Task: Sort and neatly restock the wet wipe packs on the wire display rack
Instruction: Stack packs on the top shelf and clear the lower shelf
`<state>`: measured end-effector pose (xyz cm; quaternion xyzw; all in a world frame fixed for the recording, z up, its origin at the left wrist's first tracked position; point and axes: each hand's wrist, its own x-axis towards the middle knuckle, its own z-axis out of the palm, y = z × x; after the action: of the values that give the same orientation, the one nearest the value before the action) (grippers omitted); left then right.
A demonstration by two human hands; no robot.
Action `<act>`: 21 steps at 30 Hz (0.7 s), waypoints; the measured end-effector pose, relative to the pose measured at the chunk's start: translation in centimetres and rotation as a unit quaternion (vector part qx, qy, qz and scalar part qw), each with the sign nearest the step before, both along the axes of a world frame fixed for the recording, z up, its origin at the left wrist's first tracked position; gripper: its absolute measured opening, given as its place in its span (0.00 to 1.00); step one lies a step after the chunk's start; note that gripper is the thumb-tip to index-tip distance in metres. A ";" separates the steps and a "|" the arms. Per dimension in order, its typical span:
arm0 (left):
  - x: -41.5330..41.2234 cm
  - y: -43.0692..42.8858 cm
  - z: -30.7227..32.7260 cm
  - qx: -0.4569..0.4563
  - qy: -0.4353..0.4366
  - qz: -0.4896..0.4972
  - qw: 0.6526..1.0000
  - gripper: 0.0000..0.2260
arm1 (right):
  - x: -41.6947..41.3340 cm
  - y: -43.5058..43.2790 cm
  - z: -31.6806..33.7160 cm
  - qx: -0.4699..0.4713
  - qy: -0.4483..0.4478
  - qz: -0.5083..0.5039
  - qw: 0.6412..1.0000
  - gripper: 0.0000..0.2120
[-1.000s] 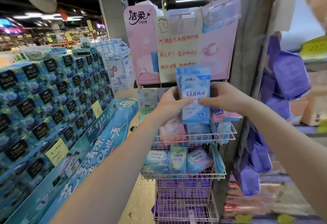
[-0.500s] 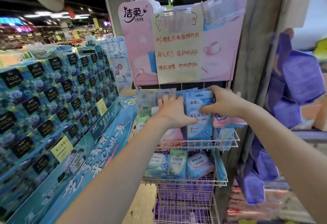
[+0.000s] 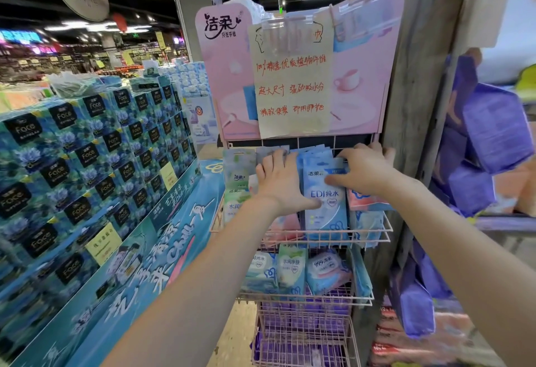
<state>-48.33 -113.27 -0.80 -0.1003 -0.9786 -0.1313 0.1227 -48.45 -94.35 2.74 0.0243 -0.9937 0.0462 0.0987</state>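
At top basket (image 3: 374, 232): blue EDI pack (image 3: 324, 213) stood upright, centre row.
Left hand (image 3: 282, 181): flat fingers pressed on neighbouring packs (image 3: 287, 224).
Right hand (image 3: 362, 172): pinched pack's top; best seated straight, label forward.

Pastels on pink wire
The front wet wipe pack (image 3: 324, 216) is sky blue with white clouds; its neighbours are a pale green-and-white pack (image 3: 238, 176) and a pink pack (image 3: 366, 200). The wire rack (image 3: 374, 234) is pink, the note (image 3: 293, 85) cream with red handwriting, the tissue boxes (image 3: 87, 149) teal with black labels.
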 end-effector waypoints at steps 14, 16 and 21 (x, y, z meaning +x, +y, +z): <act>9.1 -2.4 -6.9 0.159 0.288 -0.152 0.932 0.06 | 10.9 -3.8 -8.1 -0.224 0.217 0.251 0.917 0.10; 10.8 -3.8 -10.7 0.145 0.271 -0.168 0.937 0.03 | 12.8 -4.7 -11.8 -0.271 0.161 0.246 0.917 0.08; 10.7 -8.4 -17.6 0.043 0.059 -0.071 0.995 0.12 | 12.6 -6.7 -20.3 -0.315 -0.002 0.134 0.940 0.07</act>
<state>-37.64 -121.64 -18.37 -0.1720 -0.9534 -0.1758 0.1746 -35.81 -101.07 -17.57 0.1250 -0.9161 0.3698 0.0918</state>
